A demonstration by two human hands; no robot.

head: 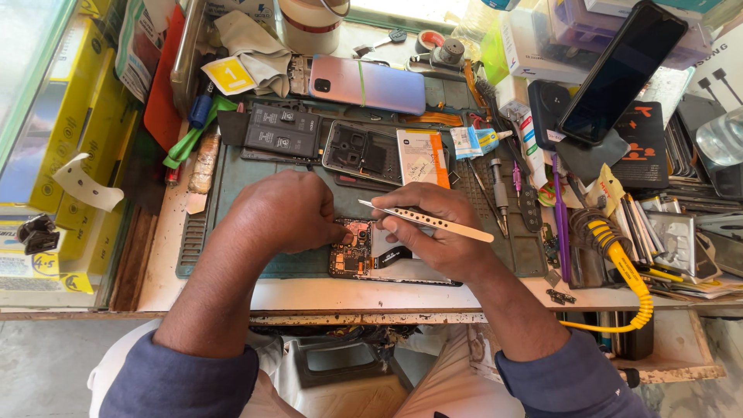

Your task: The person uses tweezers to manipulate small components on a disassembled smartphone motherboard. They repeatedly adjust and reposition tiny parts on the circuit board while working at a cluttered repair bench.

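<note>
Working: two bare hands over one opened phone [371,251] lying on a green repair mat [232,186] on the counter [325,294].
Left hand [282,213]: curled into a loose fist, fingertips pressed on the phone's exposed circuit board [350,248]; holds nothing that shows.
Right hand [433,232]: closed around one pair of pale tweezers [426,219], tips pointing left, clear of the board.
Phone position: near edge of the mat, between the two hands, partly covered by them.
Mat, far side: one black battery [282,131], one dark phone frame [362,151], one white-and-orange card [422,157].
Beyond the mat: one pink-blue phone back cover [368,83] with a green band.
Right of the mat: one dark phone [623,70] propped upright; one yellow coiled cable [631,279]; loose hand tools, count unclear.
Left edge: stacked yellow boxes [70,131], count unclear.
</note>
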